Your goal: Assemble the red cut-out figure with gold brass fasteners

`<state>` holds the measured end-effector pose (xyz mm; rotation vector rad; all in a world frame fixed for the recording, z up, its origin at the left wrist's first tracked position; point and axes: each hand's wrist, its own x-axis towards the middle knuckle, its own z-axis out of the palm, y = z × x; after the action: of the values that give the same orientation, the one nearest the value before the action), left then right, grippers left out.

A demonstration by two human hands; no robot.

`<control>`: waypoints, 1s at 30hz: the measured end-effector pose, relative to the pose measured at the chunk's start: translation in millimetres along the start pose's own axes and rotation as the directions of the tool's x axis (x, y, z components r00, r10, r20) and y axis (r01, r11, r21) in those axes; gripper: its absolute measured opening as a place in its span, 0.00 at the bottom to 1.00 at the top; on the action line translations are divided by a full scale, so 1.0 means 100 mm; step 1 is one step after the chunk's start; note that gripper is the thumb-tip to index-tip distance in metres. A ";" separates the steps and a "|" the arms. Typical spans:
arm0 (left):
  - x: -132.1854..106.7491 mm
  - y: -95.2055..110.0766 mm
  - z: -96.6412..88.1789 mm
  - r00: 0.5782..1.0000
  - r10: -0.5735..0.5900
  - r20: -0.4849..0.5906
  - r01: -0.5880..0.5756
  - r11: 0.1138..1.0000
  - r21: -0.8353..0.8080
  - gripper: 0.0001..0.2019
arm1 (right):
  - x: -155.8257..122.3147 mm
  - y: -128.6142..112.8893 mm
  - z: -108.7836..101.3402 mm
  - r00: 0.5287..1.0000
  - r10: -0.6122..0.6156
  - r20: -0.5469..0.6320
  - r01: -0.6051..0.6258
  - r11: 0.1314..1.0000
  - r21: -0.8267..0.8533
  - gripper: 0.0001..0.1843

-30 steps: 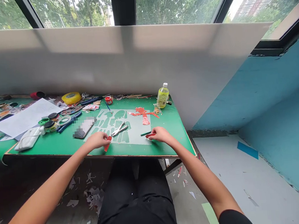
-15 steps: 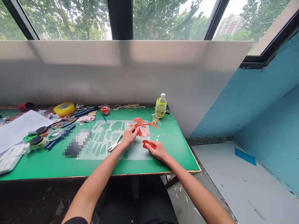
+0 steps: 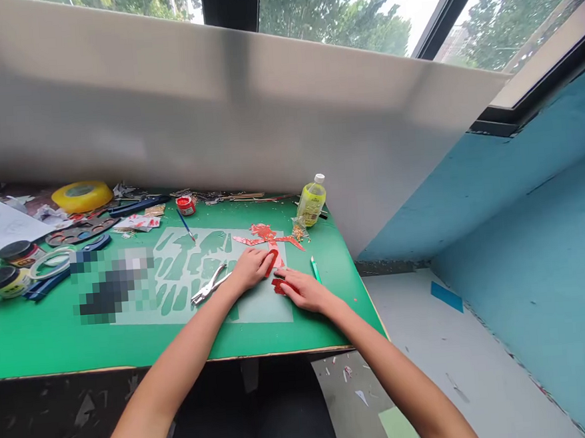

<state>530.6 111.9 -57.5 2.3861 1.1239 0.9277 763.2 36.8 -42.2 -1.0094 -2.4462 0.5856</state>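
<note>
My left hand (image 3: 249,270) is closed, its thumb and fingers pinching a small red cut-out piece (image 3: 272,260) at the lower part of a red figure-shaped cut-out (image 3: 264,233). That figure lies on the green table with thin arms spread to both sides. Close by on the right, my right hand (image 3: 305,291) is closed on another red piece (image 3: 278,286), partly hidden by the fingers. Both hands rest low over a translucent sheet with cut-out shapes (image 3: 266,307). Silver hand punch pliers (image 3: 208,287) lie beside my left wrist.
A green craft knife (image 3: 315,269) lies right of my right hand. Behind stand a bottle of yellow-green liquid (image 3: 312,203) and a red paint jar (image 3: 185,205); a thin brush (image 3: 186,225) lies near the jar. Yellow tape (image 3: 82,196), a palette (image 3: 81,230) and several jars crowd the left.
The view has tilted down and shifted right. My right hand has moved in toward my left, lower over the sheet, and the craft knife now shows more fully.
</note>
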 end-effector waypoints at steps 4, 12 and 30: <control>-0.02 0.05 -0.04 0.999 0.031 0.010 -0.032 0.989 0.142 0.23 | -0.11 0.04 -0.09 0.995 0.086 -0.052 -0.090 0.993 -0.082 0.19; -0.06 0.10 -0.11 0.999 0.052 0.001 -0.051 0.966 0.252 0.24 | -0.03 0.15 -0.25 0.883 0.410 -0.226 -0.443 0.888 -0.121 0.21; -0.09 0.17 -0.15 0.941 -0.185 -0.283 0.238 0.957 0.166 0.23 | 0.73 0.52 -0.30 0.659 0.534 -0.529 -0.541 0.826 0.160 0.31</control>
<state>525.5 94.5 -41.4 2.2749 1.6091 1.1287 760.5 130.1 -29.0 -1.6652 -1.6182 0.3708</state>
